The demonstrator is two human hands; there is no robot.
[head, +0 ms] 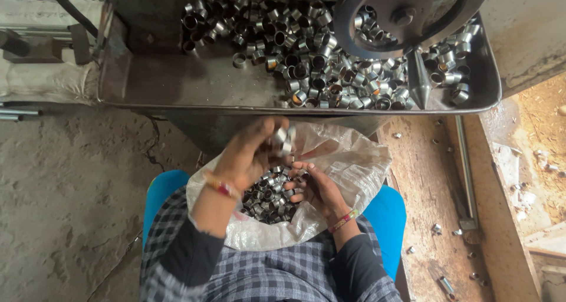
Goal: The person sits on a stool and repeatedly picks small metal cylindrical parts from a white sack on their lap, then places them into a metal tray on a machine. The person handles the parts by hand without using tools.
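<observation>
Reaching up from the lap, the left hand (250, 154) is raised above a white woven sack (348, 166), its fingers curled shut around a small clutch of metal rings (283, 140), which look slightly blurred at the fingertips. A beaded bracelet circles that wrist. Just to its right and lower, the right hand (315, 187) rests palm-up at the sack's mouth, fingers loosely cupped and apart, with a ring or two lying against them; whether it truly pinches any cannot be told. Both forearms wear dark sleeves under a checked garment, and the elbows are cut off by the lower edge. A blue seat shows on either side of the sack.

Inside the sack lies a dark heap of short metal sleeves (268, 199), partly hidden by both hands. Above, a shallow steel tray (159, 81) holds many more of the same rings, piled mostly toward its middle and right. A round handwheel (407, 16) covers part of that pile, its top cut off. Stray rings dot the wooden board at right.
</observation>
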